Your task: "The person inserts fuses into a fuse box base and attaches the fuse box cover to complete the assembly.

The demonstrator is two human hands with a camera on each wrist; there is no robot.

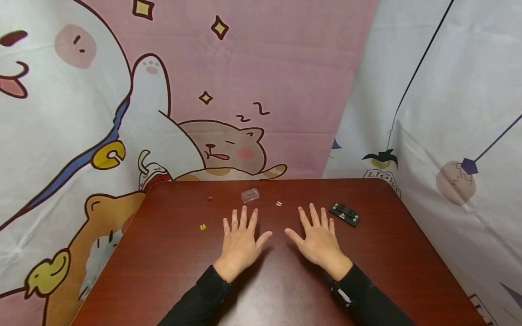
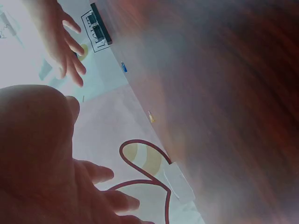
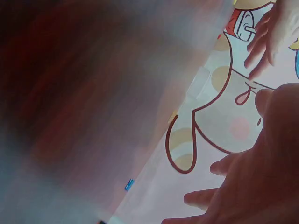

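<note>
Both hands hover palm down over the table with fingers spread and nothing held. The left hand [image 1: 239,244] is nearest a clear plastic box [image 1: 250,195] and a small yellow piece [image 1: 203,227]. Farther back on that side lies a tiny red piece [image 1: 210,199]. My right hand [image 1: 320,242] is closest to a black rectangular device [image 1: 344,214] with metallic parts on top. A small blue piece [image 3: 129,185] lies just beyond its fingertips, largely hidden in the head view. Between the hands, toward the back, sits a small pale-and-orange piece [image 1: 279,203].
The reddish-brown wooden table [image 1: 171,280] has rounded far corners. Behind it hangs a cartoon-printed cloth [image 1: 285,90], with more pale cloth at the right. Dark sleeves cover both forearms, and a strap with a white part [image 1: 344,296] circles the right wrist.
</note>
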